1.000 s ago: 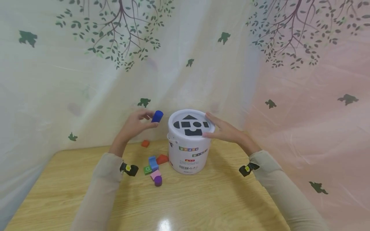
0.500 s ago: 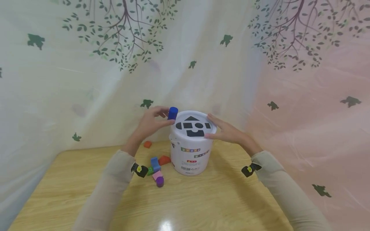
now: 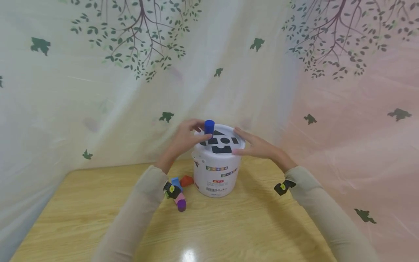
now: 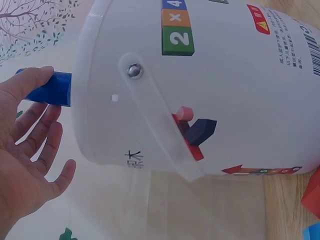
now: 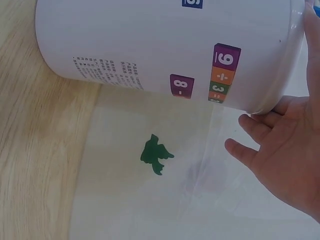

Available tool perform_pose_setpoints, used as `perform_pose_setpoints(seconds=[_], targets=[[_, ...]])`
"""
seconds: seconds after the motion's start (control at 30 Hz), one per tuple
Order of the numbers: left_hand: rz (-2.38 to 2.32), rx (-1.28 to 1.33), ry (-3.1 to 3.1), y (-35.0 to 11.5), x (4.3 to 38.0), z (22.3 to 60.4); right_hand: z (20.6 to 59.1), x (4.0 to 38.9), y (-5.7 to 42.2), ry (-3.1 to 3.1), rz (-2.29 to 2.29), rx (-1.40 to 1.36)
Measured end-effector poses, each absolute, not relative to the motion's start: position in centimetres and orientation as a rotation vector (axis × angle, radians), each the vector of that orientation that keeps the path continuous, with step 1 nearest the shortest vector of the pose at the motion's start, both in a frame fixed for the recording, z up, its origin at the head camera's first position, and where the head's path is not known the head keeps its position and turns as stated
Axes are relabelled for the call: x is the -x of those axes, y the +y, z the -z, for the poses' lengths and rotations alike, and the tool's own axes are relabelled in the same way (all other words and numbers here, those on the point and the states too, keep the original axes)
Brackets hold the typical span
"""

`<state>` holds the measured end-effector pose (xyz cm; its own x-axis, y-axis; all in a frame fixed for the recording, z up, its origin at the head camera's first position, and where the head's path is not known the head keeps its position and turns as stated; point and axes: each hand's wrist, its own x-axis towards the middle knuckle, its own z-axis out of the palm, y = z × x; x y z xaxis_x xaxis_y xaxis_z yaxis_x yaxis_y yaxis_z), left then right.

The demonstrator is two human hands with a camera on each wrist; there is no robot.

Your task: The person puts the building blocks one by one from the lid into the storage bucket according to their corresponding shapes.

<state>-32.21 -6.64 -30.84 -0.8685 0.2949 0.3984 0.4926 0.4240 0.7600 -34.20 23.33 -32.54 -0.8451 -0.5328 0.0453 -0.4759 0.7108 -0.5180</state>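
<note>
A white bucket (image 3: pixel 215 173) stands on the wooden table (image 3: pixel 98 211); its lid (image 3: pixel 238 145) has several black shape holes. My left hand (image 3: pixel 187 138) pinches a blue cylinder block (image 3: pixel 209 127) upright over the lid's left part, above the holes. In the left wrist view the blue cylinder block (image 4: pixel 51 89) shows between my thumb and fingers (image 4: pixel 35 127), beside the bucket (image 4: pixel 210 95). My right hand (image 3: pixel 256 146) rests flat against the lid's right rim with straight fingers; in the right wrist view its fingers (image 5: pixel 260 137) touch the bucket (image 5: pixel 160 45) rim.
Loose blocks lie on the table left of the bucket: a red one (image 3: pixel 186 181), a blue one (image 3: pixel 176 182), a pink one (image 3: pixel 179 198) and a purple cylinder (image 3: pixel 181 206). A leaf-printed curtain (image 3: pixel 98 91) hangs close behind the table. The table's near part is bare wood.
My left hand has carried the blue cylinder to the right, from beside the bucket to over its lid. The right hand has stayed on the lid's rim.
</note>
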Motion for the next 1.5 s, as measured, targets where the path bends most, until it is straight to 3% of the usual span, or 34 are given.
perform_pose_setpoints(seconds=[1.5], targets=[[1.397, 0.674, -2.518, -1.0, 33.8, 31.5, 32.1, 34.7, 23.4, 2.730, 0.854, 0.844]])
